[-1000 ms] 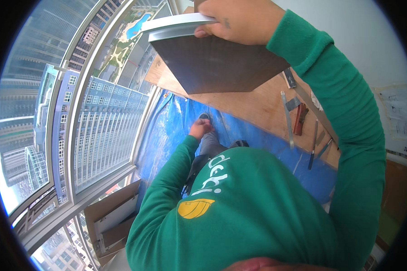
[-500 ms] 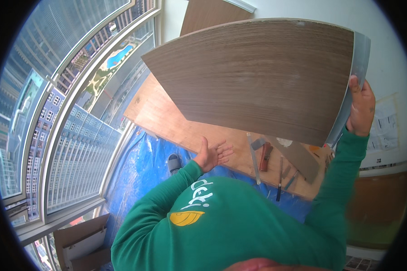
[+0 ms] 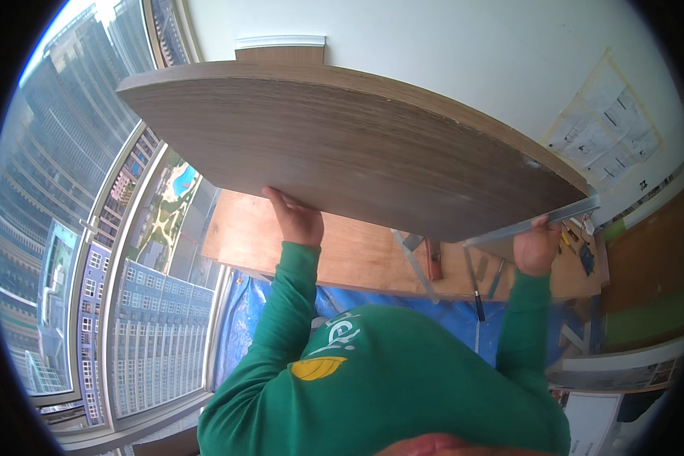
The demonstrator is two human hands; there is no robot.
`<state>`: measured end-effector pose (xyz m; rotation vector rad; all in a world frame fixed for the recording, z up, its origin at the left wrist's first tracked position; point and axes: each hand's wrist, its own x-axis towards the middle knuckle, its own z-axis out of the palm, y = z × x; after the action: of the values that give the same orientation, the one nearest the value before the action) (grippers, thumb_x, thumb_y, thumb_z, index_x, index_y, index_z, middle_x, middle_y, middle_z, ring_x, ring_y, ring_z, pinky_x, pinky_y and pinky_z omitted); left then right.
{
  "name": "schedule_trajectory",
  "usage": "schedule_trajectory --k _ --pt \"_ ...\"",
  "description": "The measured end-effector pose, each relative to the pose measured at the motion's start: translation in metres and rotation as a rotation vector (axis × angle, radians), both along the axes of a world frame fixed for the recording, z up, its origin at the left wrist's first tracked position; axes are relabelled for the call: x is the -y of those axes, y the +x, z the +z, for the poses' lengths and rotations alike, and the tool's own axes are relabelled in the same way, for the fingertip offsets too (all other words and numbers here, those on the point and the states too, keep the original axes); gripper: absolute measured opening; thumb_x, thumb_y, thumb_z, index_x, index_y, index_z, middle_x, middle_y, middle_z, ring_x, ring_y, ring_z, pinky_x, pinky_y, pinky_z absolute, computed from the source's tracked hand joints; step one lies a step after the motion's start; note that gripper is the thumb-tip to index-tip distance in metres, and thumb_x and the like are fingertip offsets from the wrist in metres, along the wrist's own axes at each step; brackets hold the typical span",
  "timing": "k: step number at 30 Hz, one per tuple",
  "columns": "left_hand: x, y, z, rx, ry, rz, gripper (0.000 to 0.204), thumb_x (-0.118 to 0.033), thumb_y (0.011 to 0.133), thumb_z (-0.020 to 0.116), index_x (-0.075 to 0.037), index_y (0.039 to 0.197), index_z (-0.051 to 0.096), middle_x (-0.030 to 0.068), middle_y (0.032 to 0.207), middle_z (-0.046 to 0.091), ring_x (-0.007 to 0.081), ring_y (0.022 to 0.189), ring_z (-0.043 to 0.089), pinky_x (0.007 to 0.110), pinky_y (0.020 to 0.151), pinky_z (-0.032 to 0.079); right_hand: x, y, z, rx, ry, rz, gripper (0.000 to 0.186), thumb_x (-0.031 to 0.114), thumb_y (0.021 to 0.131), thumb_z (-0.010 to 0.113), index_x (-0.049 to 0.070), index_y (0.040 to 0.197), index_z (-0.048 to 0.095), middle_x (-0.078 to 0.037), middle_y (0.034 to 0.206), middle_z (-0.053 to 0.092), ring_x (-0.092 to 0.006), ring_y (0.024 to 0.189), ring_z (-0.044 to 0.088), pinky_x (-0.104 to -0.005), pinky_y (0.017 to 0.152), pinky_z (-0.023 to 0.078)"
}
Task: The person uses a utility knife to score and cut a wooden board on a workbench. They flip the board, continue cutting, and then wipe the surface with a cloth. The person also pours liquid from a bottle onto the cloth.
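Observation:
A large brown wood-grain panel [image 3: 342, 148] is raised above the workbench, its face tilted toward me. My left hand [image 3: 298, 220] grips its lower edge left of the middle, thumb on the near face and the other fingers partly hidden behind. At the lower right corner, my right hand [image 3: 538, 247] is closed on the panel's end, where a grey metallic edge strip [image 3: 536, 219] runs along it. Beneath the panel lies the plywood workbench top [image 3: 349, 262].
On the bench are a red-brown tool [image 3: 433, 260], a flat metal strip [image 3: 414, 266], a dark-handled tool [image 3: 477, 304] and several small tools at the right. Blue sheeting [image 3: 239, 323] covers the floor. Tall windows [image 3: 159, 304] stand at left; paper drawings [image 3: 606, 133] hang on the wall.
My left hand, open and empty before, now holds the panel's lower edge. The panel has shifted left and tilted, its right end lower. My right hand has moved down and left with it.

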<state>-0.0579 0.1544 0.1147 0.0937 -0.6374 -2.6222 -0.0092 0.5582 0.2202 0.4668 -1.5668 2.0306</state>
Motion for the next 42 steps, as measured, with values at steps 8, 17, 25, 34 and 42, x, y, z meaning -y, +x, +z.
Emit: schedule_trajectory --k 8,17,25,34,42 --pt "0.039 0.037 0.113 -0.135 -0.287 0.296 0.09 -0.073 0.095 0.056 -0.014 0.159 0.033 0.0094 0.164 0.031 0.0302 0.151 0.028 0.051 0.123 0.025 -0.011 0.05 -0.019 0.286 0.324 0.252 0.053 0.037 0.1 0.07 0.004 0.138 0.054 -0.007 0.132 0.059 -0.0204 0.126 0.053 -0.0437 0.114 0.035" --pt "0.094 0.072 0.222 -0.128 -0.806 0.628 0.069 -0.045 0.09 0.081 0.007 0.128 0.059 0.0161 0.118 0.067 0.0238 0.111 0.063 0.038 0.101 0.047 0.056 -0.001 0.085 -0.082 0.464 0.48 0.094 0.062 0.097 0.063 -0.001 0.158 0.031 -0.025 0.153 0.046 -0.0341 0.147 0.042 -0.0447 0.119 0.035" --pt "0.106 0.019 0.216 0.087 -1.589 0.505 0.072 -0.052 0.072 0.094 0.007 0.107 0.071 0.0152 0.095 0.074 0.0223 0.087 0.071 0.034 0.083 0.056 0.149 0.001 -0.073 0.452 0.16 0.558 0.063 0.035 0.102 0.069 0.003 0.149 0.043 -0.01 0.124 0.067 -0.0184 0.114 0.064 -0.0378 0.102 0.051" --pt "0.127 -0.168 0.031 0.113 -2.194 -0.398 0.091 -0.063 0.072 0.087 0.013 0.117 0.067 0.0258 0.098 0.074 0.0343 0.093 0.073 0.039 0.089 0.056 0.303 0.043 -0.269 1.061 -0.518 0.601 0.06 0.036 0.105 0.063 0.004 0.15 0.041 -0.013 0.148 0.053 -0.0303 0.132 0.058 -0.0476 0.112 0.048" --pt "0.098 -0.238 -0.181 0.021 -2.279 -1.165 0.102 -0.067 0.073 0.082 0.012 0.134 0.059 0.0307 0.127 0.067 0.0382 0.123 0.064 0.04 0.106 0.048 0.415 0.08 -0.375 1.362 -0.895 0.224 0.077 0.05 0.1 0.066 0.001 0.151 0.036 -0.021 0.15 0.049 -0.0418 0.135 0.055 -0.0534 0.113 0.046"
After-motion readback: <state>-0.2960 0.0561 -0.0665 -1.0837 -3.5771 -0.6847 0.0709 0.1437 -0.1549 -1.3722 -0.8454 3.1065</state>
